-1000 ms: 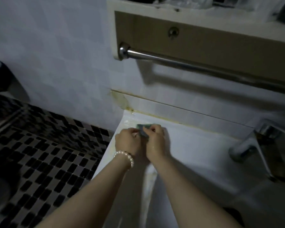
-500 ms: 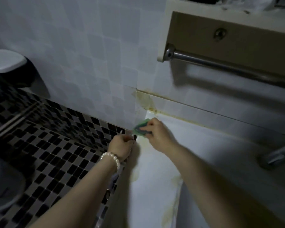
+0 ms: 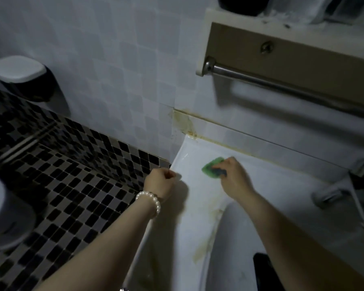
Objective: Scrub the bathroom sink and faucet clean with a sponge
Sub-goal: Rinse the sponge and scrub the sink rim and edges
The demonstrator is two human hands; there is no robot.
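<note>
Two hands at the sink's back left corner, sponge flat on the ledge.

Right hand [image 3: 234,177] curls its fingers over the green sponge [image 3: 212,167], pressing it down on the white sink [image 3: 198,206] ledge just short of the wall seam; left hand [image 3: 161,181] sits in a closed fist at the sink's outer edge, apparently holding nothing. Yellowish staining [image 3: 206,240] runs along the basin rim nearer the person, and grime lines the wall joint, so short, firm strokes into that corner look right, then down the rim. Faucet [image 3: 345,185] waits well off to the right, seemingly untouched.
</note>
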